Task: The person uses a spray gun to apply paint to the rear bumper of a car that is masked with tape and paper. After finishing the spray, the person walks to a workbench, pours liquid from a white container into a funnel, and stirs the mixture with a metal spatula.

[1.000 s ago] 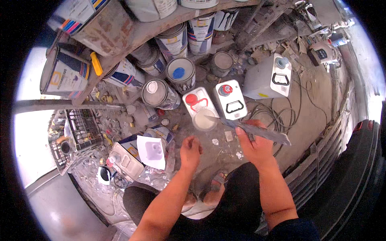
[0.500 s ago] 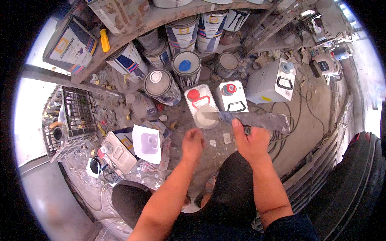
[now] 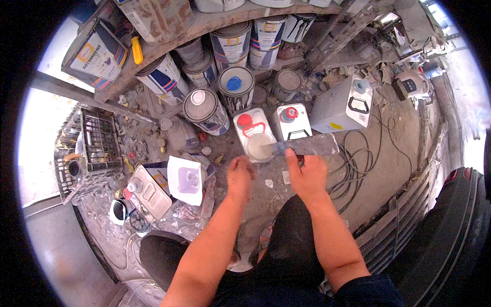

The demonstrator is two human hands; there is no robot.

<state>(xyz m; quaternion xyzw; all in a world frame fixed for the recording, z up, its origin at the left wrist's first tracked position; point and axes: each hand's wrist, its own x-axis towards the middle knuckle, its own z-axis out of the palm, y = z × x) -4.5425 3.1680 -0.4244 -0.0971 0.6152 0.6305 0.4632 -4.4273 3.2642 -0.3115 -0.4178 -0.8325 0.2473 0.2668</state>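
My right hand (image 3: 308,174) is closed round a flat, stained grey strip (image 3: 319,145), its thumb along the near edge. The strip lies roughly level, and its narrower left end reaches over a round tub (image 3: 260,151) with pale content. My left hand (image 3: 239,179) is just left of and nearer than the tub, fingers curled together; whatever they hold, if anything, is hidden. Behind the tub is a white-topped tin with a red cap and red handle (image 3: 250,122). To its right stands another white-topped tin (image 3: 302,122) with a black handle.
Paint cans (image 3: 206,112) stand beyond the tins, below a shelf (image 3: 204,31) with more cans. A large grey canister (image 3: 337,105) is at the right, near a coiled hose (image 3: 358,174). On the left are a white sheet (image 3: 176,171), a tipped tin (image 3: 151,197) and a crate (image 3: 102,138).
The strip and my right hand have shifted left and slightly towards me. My left hand has moved a little left and away from me, its fingers still curled.
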